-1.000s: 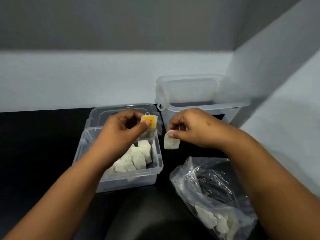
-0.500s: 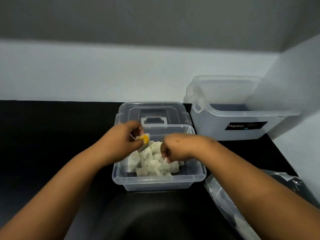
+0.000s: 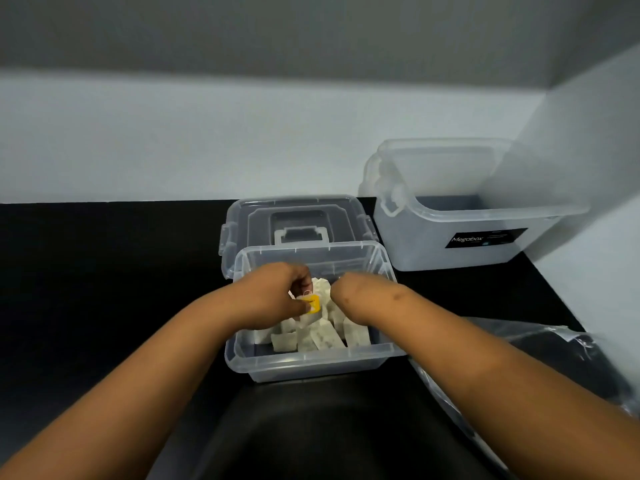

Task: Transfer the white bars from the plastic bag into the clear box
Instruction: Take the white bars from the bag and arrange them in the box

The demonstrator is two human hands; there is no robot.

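Black worktop (image 3: pixel 104 271) carried all. Big clear tub (image 3: pixel 467 237) w/ black "Megabox" label (image 3: pixel 485 238) sat back right, open. Plastic bag (image 3: pixel 540 362) lay at right edge, contents not visible. Clear box (image 3: pixel 311 362) at centre, its lid (image 3: pixel 294 216) just behind; white bars (image 3: pixel 311 336) piled inside. Left hand (image 3: pixel 277 299) over box, fingers pinched on yellow tag (image 3: pixel 313 303). Right hand (image 3: pixel 349 299) dipped into box, curled; grip can't be told.
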